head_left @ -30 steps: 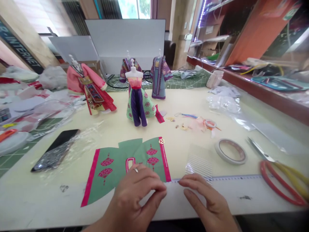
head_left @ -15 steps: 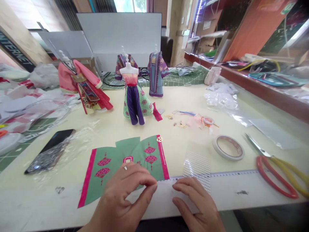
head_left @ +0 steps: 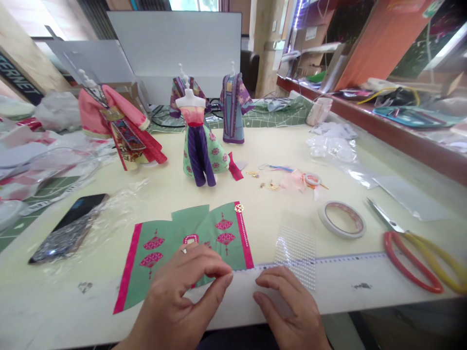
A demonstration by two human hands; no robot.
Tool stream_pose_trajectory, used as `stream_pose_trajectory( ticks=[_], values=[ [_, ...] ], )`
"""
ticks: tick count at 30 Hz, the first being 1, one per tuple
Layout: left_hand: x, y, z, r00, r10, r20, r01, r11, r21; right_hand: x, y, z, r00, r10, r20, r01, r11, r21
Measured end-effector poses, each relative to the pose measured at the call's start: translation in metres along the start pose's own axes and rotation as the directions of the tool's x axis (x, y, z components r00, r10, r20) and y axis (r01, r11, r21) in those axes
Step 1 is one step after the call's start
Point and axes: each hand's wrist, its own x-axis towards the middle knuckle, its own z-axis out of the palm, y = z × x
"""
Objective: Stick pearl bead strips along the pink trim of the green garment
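Head view, my left hand (head_left: 170,297) pinched thumb to forefinger, any contents unclear, partly covering the green fabric (head_left: 175,236), my right hand (head_left: 294,307) loosely parted beside the bead sheet (head_left: 296,250), far-left sign (head_left: 20,80) reading "TERNET"

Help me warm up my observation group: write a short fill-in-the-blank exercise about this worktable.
1. The ____ hand wears a ring.
2. The scissors have one red handle and one ____ handle.
3. The fabric with fan motifs is mainly ____ between its pink side borders.

Missing words: left; yellow; green.
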Motion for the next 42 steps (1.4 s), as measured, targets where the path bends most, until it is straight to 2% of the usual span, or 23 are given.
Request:
stream_pose_trajectory(
  ticks=[21, 26, 30, 36, 38, 42],
  values=[
    [0.005, -0.003, -0.004, 0.999, -0.026, 0.03, 0.026, 1.0, -0.005, 0.002, -0.006, 0.002, 0.99, 0.099, 0.096, -0.113, 0.983, 0.148],
    [0.022, -0.013, -0.004, 0.99, -0.06, 0.131, 0.061, 0.998, 0.0, 0.005, -0.008, 0.003, 0.989, 0.108, 0.1, -0.123, 0.981, 0.152],
    [0.044, -0.026, -0.002, 0.952, -0.128, 0.277, 0.127, 0.992, 0.021, 0.007, -0.009, 0.013, 0.979, 0.191, 0.077, -0.201, 0.966, 0.162],
    [0.077, -0.046, 0.009, 0.857, -0.196, 0.476, 0.194, 0.98, 0.054, 0.014, -0.004, 0.024, 0.945, 0.309, 0.108, -0.322, 0.938, 0.127],
    [0.084, -0.053, 0.014, 0.835, -0.192, 0.515, 0.181, 0.981, 0.073, 0.02, -0.001, 0.024, 0.941, 0.316, 0.122, -0.329, 0.939, 0.104],
    [0.097, -0.064, 0.022, 0.82, -0.154, 0.552, 0.117, 0.988, 0.102, 0.033, 0.005, 0.025, 0.953, 0.275, 0.131, -0.28, 0.96, 0.023]
  ],
)
